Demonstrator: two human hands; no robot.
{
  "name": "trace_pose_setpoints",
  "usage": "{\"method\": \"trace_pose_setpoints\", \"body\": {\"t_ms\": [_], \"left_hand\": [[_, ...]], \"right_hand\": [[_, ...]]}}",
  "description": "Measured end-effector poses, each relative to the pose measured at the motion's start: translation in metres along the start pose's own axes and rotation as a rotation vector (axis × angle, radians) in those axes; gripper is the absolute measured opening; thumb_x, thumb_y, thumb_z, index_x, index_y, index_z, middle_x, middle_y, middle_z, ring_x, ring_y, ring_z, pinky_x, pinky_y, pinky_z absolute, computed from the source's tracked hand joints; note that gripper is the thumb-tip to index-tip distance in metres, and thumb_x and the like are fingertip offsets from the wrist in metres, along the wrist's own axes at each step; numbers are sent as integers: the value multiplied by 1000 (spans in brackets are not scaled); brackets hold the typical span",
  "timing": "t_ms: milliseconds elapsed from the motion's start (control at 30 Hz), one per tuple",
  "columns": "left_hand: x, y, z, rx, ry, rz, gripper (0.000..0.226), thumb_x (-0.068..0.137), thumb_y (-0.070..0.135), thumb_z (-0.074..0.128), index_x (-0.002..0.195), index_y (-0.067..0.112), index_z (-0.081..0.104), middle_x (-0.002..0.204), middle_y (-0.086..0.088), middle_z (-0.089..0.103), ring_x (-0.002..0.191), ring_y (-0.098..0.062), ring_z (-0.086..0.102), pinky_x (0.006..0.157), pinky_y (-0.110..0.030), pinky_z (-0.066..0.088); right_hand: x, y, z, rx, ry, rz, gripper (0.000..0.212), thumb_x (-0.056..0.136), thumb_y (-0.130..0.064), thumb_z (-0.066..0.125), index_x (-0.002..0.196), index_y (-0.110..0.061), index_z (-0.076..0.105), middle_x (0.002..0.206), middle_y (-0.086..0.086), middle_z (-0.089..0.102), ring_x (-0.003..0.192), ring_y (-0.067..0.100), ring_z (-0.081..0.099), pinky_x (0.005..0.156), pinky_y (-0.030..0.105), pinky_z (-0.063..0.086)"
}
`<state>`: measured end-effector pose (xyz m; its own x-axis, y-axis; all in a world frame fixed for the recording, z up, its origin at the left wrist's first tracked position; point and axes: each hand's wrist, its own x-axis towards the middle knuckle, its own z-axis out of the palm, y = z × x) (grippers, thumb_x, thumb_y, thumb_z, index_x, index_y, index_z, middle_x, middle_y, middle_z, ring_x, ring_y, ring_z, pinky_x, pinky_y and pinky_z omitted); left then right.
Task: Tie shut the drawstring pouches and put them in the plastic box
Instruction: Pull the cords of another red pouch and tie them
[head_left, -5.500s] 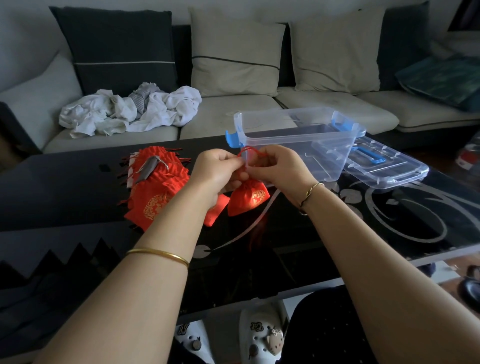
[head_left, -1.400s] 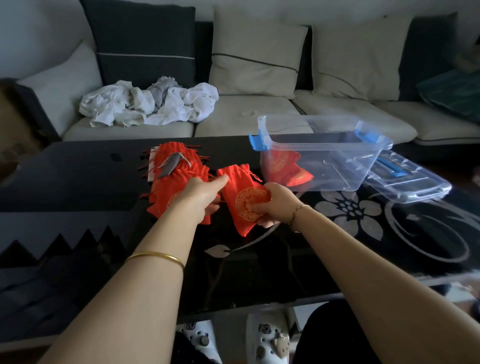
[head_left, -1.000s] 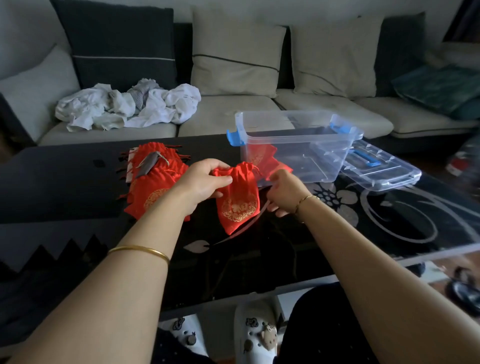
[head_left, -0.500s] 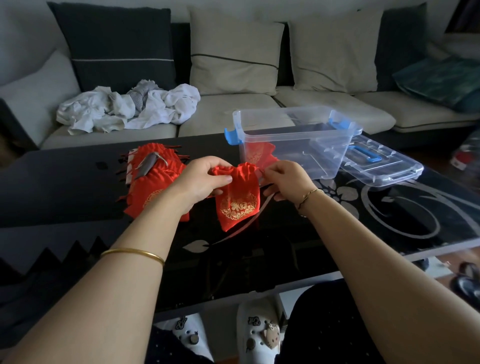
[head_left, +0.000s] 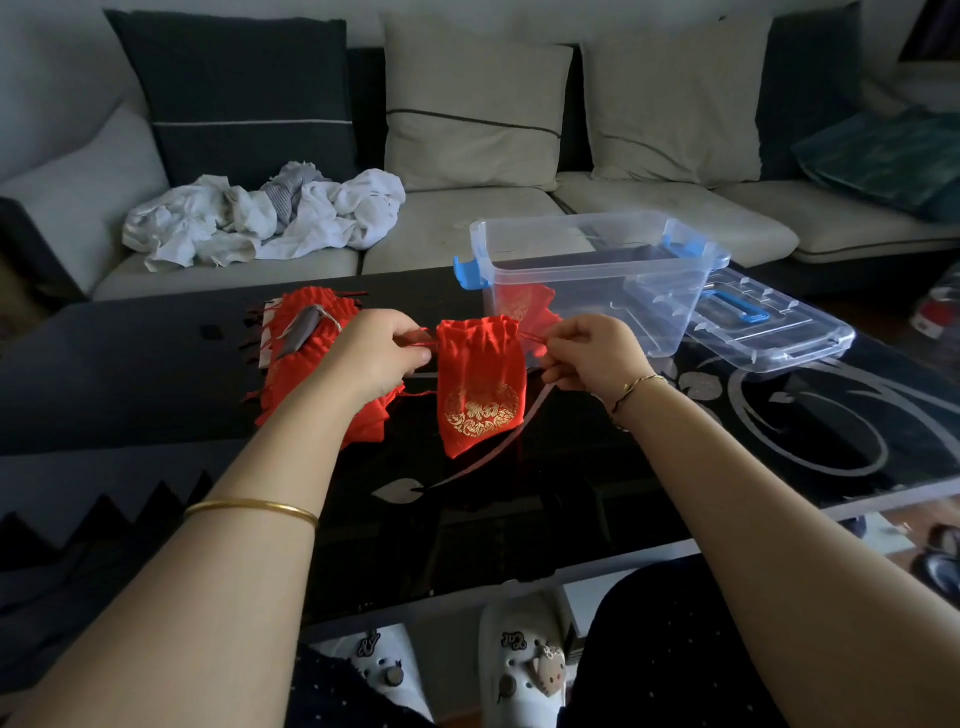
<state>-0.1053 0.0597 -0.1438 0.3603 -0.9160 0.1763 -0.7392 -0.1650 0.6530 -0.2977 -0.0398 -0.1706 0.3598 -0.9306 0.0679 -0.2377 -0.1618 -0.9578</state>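
Note:
A red drawstring pouch (head_left: 478, 384) with a gold emblem hangs above the black table between my hands, its mouth gathered. My left hand (head_left: 371, 353) pinches the drawstring on the pouch's left side. My right hand (head_left: 592, 353) pinches the drawstring on its right side. A pile of red pouches (head_left: 306, 358) lies on the table left of my left hand, with a grey item on top. The clear plastic box (head_left: 613, 280) with blue latches stands behind my right hand, and one red pouch (head_left: 522, 306) lies inside it.
The box's clear lid (head_left: 769, 327) lies on the black glass table (head_left: 675, 467) right of the box. A sofa with cushions and a heap of white laundry (head_left: 260, 218) runs behind the table. White clogs (head_left: 524, 665) stand under the table's near edge.
My hands have moved apart from the pouch's mouth to the drawstrings on either side, and the mouth has drawn narrower. Earlier, a tied pouch went into the box.

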Motion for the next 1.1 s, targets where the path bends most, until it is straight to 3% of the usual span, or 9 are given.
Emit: {"method": "trace_pose_setpoints", "body": {"t_ms": [67,167,367,533,667,800,933,1034,1100], "left_hand": [[-1,-1,-3,-14,11,-18,10,89,8,58,88,4,67,71,-6,62,64,-18,56,73,-37,51],[-2,-2,-8,-72,-8,-38,12,91,7,55,90,10,67,75,-2,64,66,-12,57,65,-29,49],[-4,-4,-15,-216,-93,-94,10,92,7,56,89,13,63,77,-3,70,61,-8,62,51,-16,48],[-2,-7,-16,-255,-6,-142,9,90,7,59,81,10,59,76,-6,71,61,-10,64,50,-16,47],[-2,-8,-16,-114,126,-69,12,89,9,60,78,13,63,74,0,65,67,-13,61,58,-22,46],[-2,-8,-15,31,274,-24,15,89,19,62,85,6,69,82,-2,64,81,-17,57,73,-28,40],[0,-10,-16,117,272,-80,30,96,24,49,78,8,66,77,-3,60,73,-19,54,71,-29,37],[8,-13,-18,-247,312,-327,37,98,27,45,65,13,57,63,-1,47,52,-15,40,53,-28,31],[9,-5,-18,-532,313,-456,37,99,27,44,65,14,52,60,1,41,45,-12,33,47,-25,26]], "right_hand": [[0,1,0,-34,19,-18,16,91,2,49,84,-10,56,67,6,62,54,13,59,51,18,50],[0,2,-1,-54,57,-41,11,89,3,51,95,-4,57,67,8,62,57,16,60,51,18,51],[3,7,-6,-106,123,-36,11,85,4,58,92,-3,59,69,11,63,59,20,64,60,26,56],[5,6,-6,-192,160,-46,18,88,0,53,71,-5,57,64,13,62,52,19,62,50,23,53],[5,4,-6,-337,184,-48,25,91,-14,49,76,4,60,67,13,66,55,23,62,58,32,52],[2,-3,-5,211,105,179,32,96,-23,48,67,-10,53,59,2,45,50,11,39,49,23,34],[10,-3,-8,792,59,525,33,97,-24,45,65,-17,45,56,-5,38,46,5,33,41,14,28],[14,-1,-16,1124,196,640,32,95,-20,49,63,-15,44,46,-8,41,35,2,36,34,12,28],[15,-2,-15,1175,270,627,31,94,-19,51,63,-14,46,53,-9,40,38,2,36,32,10,28]]}}
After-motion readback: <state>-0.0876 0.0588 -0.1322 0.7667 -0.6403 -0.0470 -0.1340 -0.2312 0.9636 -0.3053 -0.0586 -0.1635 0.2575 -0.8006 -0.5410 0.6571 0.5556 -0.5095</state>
